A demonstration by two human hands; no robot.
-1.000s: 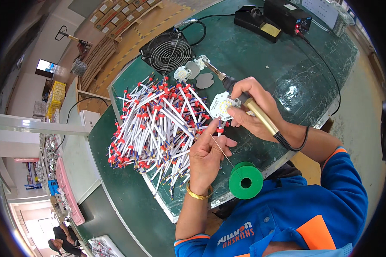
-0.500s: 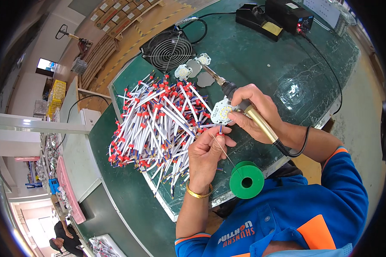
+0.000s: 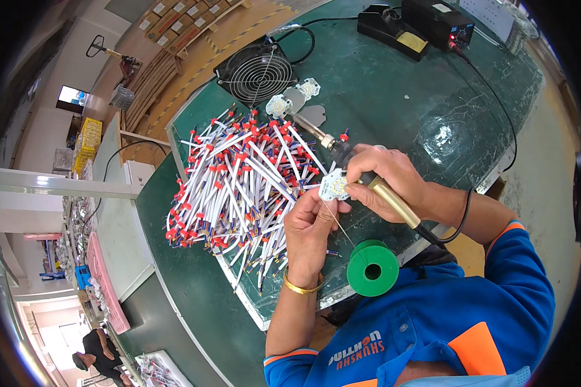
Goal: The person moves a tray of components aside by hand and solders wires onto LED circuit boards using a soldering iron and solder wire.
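Right hand (image 3: 394, 184) grips brass-handled soldering iron (image 3: 361, 177), axis slanting up-left | left hand (image 3: 313, 222) pinches small white round LED board (image 3: 334, 187), touching, just below iron.

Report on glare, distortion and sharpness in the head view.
Head view: fisheye bends the green glass-topped table edges and leaves a black rim; overhead light glares off the tabletop right of the right hand; both hands, left hand included, and the pile of white, red-tipped wires look sharp; the floor at far left is washed out.
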